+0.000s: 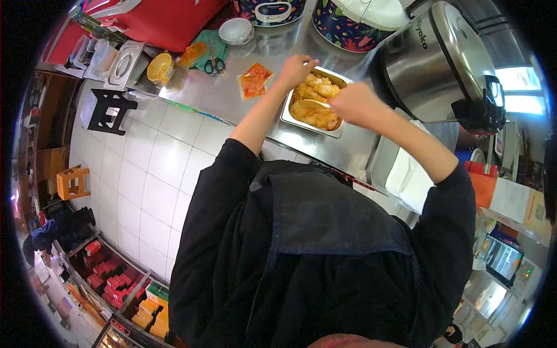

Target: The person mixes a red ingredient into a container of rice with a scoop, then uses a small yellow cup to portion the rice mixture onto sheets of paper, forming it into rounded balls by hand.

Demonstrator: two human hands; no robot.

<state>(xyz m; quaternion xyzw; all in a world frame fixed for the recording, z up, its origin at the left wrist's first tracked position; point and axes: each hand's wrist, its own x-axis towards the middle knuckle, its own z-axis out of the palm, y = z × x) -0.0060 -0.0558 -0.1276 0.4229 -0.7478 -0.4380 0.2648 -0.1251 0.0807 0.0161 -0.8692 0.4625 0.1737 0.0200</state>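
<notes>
A rectangular metal pan (328, 133) of yellow-orange rice (318, 88) sits on the steel counter in front of me. My right hand (357, 104) is closed round the handle of a pale rice paddle (311, 105), whose blade lies in the rice. At the pan's far left corner, my left hand (296, 71) is closed with its fingers pinched at the rim. Its fingertips are partly hidden. Just left of my left forearm lies a clear packet of red-orange food (255, 80), flat on the counter.
A large steel rice cooker (444, 64) stands right of the pan, with two dark patterned cookers (342, 26) (270, 11) behind. Scissors (214, 62) on a green cloth, a white bowl (236, 31) and a yellow tub (160, 68) are at left. A black stool (112, 112) stands on the tiles.
</notes>
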